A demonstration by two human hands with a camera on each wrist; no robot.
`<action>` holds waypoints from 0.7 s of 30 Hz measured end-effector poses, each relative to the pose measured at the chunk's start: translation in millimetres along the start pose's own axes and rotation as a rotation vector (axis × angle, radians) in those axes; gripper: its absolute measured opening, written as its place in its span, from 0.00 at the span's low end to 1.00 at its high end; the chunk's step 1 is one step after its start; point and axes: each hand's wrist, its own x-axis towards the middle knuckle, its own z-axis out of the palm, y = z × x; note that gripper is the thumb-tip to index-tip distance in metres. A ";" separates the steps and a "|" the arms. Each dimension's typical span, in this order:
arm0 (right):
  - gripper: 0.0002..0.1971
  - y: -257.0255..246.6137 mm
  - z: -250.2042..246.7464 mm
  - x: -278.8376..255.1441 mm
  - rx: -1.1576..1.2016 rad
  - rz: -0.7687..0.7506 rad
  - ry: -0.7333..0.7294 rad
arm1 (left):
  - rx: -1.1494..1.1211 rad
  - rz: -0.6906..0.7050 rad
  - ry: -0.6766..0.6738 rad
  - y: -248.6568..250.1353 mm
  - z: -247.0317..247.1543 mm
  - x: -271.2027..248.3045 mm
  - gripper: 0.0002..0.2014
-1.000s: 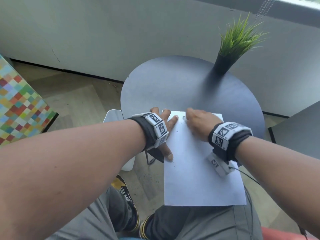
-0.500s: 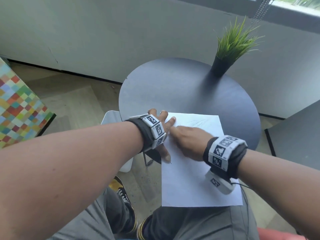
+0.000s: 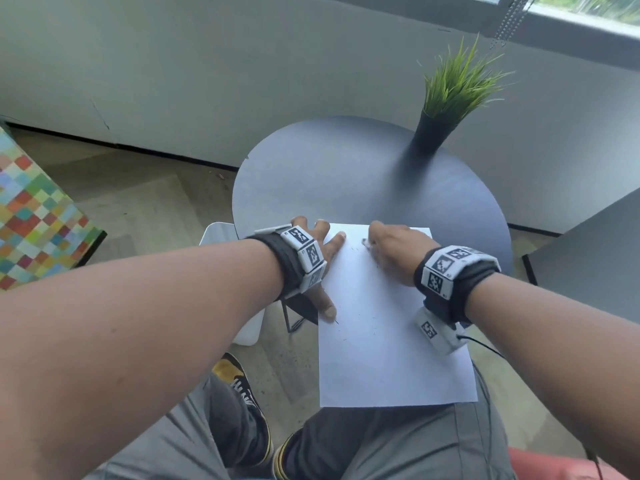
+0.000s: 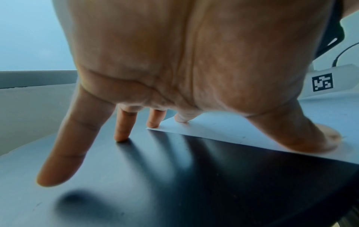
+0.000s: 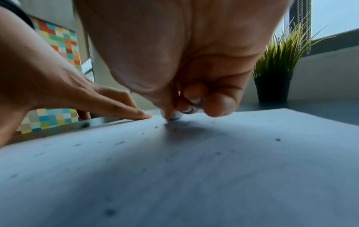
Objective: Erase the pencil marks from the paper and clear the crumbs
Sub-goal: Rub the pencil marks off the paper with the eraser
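Observation:
A white sheet of paper (image 3: 391,341) lies on the round dark table (image 3: 346,174), its near half hanging over the edge above my lap. My left hand (image 3: 322,258) lies flat with spread fingers, the thumb (image 4: 310,138) and index fingertip pressing the sheet's left edge. My right hand (image 3: 391,251) pinches a small white eraser (image 5: 176,116) and presses it on the paper near the far edge. Dark eraser crumbs (image 5: 277,139) are scattered over the sheet. My hand hides the pencil marks.
A black pot with green grass (image 3: 440,116) stands at the table's far right. A white stool (image 3: 221,237) sits under the table's left side. A chequered multicoloured block (image 3: 31,216) is on the floor at left, a grey surface (image 3: 595,258) at right.
My right hand swept left across the paper towards the left hand, then went back right and up to the far edge with the eraser. The left hand stayed put.

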 end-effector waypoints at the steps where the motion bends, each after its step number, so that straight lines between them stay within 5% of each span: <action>1: 0.03 -6.2 -0.4 -3.1 -0.006 -0.034 0.006 | 0.005 -0.002 -0.003 0.2 -0.1 0.0 0.72; 5: 0.10 -34.3 16.8 -26.1 -0.019 -0.336 -0.091 | 0.015 0.004 -0.008 1.3 -1.3 -1.2 0.73; 10: 0.06 3.4 -3.1 -0.1 -0.022 0.009 -0.001 | 0.010 -0.004 -0.006 0.1 0.5 -0.2 0.72; 12: 0.03 -14.6 0.0 -5.9 -0.035 -0.091 0.000 | 0.015 -0.005 -0.006 0.2 1.4 -0.5 0.72; 14: 0.11 -31.2 13.4 -16.7 -0.036 -0.264 -0.068 | 0.030 0.001 0.000 0.1 1.6 -0.1 0.73; 19: 0.06 0.4 -4.3 -1.1 -0.033 -0.001 -0.038 | 0.017 0.009 -0.010 -1.0 -0.2 -0.2 0.72; 21: 0.04 -15.6 -4.2 -7.6 -0.063 -0.088 -0.030 | 0.018 0.004 -0.012 -0.5 0.2 -1.2 0.71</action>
